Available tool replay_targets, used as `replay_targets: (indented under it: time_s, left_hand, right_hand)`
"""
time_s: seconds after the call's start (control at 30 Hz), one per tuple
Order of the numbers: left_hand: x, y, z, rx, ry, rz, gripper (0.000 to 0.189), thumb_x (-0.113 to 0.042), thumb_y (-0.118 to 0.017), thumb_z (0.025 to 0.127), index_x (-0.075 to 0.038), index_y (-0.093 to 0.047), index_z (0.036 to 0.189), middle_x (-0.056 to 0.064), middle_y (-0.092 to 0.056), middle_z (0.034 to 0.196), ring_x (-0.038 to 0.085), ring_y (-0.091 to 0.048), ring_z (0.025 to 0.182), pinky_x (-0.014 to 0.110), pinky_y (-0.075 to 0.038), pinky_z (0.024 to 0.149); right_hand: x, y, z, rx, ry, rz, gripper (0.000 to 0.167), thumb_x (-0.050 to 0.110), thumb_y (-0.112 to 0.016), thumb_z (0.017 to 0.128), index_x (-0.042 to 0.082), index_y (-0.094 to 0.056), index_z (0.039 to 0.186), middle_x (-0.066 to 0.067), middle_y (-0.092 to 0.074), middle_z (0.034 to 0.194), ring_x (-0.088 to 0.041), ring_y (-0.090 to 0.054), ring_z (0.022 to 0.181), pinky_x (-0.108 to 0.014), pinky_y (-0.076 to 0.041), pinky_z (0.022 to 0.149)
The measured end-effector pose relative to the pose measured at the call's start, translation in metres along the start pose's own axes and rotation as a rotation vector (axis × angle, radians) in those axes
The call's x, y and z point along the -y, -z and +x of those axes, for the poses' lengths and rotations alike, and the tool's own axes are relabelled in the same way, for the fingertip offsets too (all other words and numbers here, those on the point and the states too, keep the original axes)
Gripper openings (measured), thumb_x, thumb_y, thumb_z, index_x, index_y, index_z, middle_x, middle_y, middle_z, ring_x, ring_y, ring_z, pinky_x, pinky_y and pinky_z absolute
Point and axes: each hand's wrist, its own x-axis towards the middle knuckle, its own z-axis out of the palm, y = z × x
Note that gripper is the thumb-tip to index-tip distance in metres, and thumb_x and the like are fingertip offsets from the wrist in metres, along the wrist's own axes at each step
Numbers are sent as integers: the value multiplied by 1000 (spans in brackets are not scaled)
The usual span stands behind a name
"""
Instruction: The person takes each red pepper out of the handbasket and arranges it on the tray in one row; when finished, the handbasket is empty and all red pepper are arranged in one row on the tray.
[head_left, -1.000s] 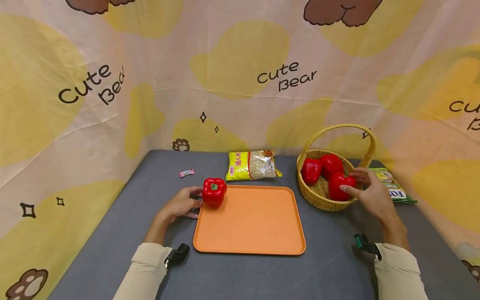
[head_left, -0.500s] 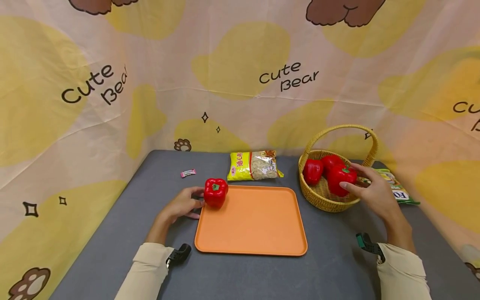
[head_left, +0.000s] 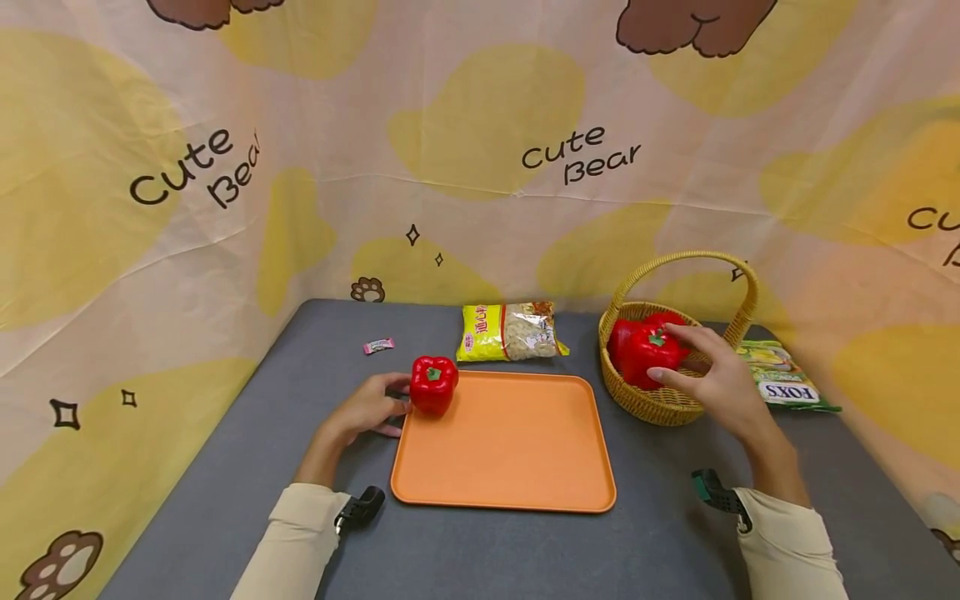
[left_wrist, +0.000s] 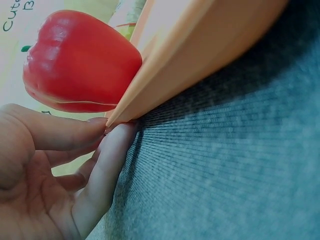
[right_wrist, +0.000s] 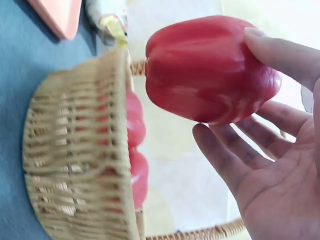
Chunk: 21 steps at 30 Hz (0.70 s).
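My right hand (head_left: 712,379) grips a red bell pepper (head_left: 648,354) (right_wrist: 210,70), lifted above the near-left rim of the wicker basket (head_left: 660,404) (right_wrist: 75,165). Two more red peppers (head_left: 622,337) lie inside the basket. Another red pepper (head_left: 432,383) (left_wrist: 80,62) stands on the far left corner of the orange tray (head_left: 502,442) (left_wrist: 200,55). My left hand (head_left: 367,408) rests on the grey table beside that corner, its fingertips (left_wrist: 117,131) touching the tray's edge just below the pepper, holding nothing.
A yellow snack bag (head_left: 510,331) lies behind the tray. A small pink wrapper (head_left: 378,345) sits far left of it. A green FOXS packet (head_left: 783,379) lies right of the basket. Printed cloth walls close in the grey table (head_left: 480,542) on three sides.
My right hand has lifted the pepper out of the basket and carried it leftward over the rim. The left hand and the pepper on the tray have stayed put.
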Motion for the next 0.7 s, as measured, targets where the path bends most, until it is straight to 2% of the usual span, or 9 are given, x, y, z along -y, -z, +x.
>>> replay_targets:
  time_s: [0.13, 0.23, 0.3, 0.4, 0.5, 0.7]
  left_hand:
    - [-1, -1, 0, 4, 3, -3, 58, -1, -60, 98, 7, -45, 154, 29, -55, 146, 33, -70, 110, 43, -67, 72]
    - [-1, -1, 0, 6, 2, -1, 58, -2, -60, 98, 7, -46, 154, 28, -55, 145, 34, -69, 111, 43, -67, 72]
    - [-1, -2, 0, 7, 2, 1, 58, -2, -60, 99, 6, -46, 154, 28, -55, 146, 34, -69, 112, 43, -67, 72]
    - [-1, -2, 0, 8, 1, 2, 58, -3, -60, 99, 6, -46, 154, 28, -55, 146, 34, -69, 112, 43, -67, 73]
    - [-1, -1, 0, 8, -1, 1, 57, -3, -60, 99, 7, -46, 154, 28, -55, 146, 33, -68, 112, 43, -67, 73]
    - [-1, 0, -2, 10, -3, -2, 57, -2, -59, 99, 7, -45, 154, 29, -54, 146, 33, -68, 112, 43, -67, 73]
  right_hand:
    - [4, -12, 3, 22, 42, 31, 70, 20, -84, 92, 5, -53, 154, -14, -53, 146, -26, -56, 123, -2, -47, 91]
    - [7, -21, 6, 49, 66, 54, 73, 14, -85, 90, 2, -52, 153, -18, -51, 145, -32, -56, 126, -5, -47, 95]
    - [10, -27, 8, 70, 63, 65, 73, 13, -85, 89, 1, -52, 153, -18, -50, 144, -37, -55, 129, -13, -50, 101]
    - [15, -36, 12, 96, 67, 63, 74, 13, -86, 88, 0, -52, 153, -19, -49, 143, -41, -54, 131, -36, -55, 106]
    - [18, -46, 15, 115, 73, 50, 72, 14, -87, 88, -1, -54, 150, -19, -50, 143, -42, -55, 130, -55, -54, 105]
    - [21, -68, 21, 166, 64, 57, 70, 17, -88, 85, 1, -57, 145, -19, -51, 141, -43, -57, 128, -60, -53, 107]
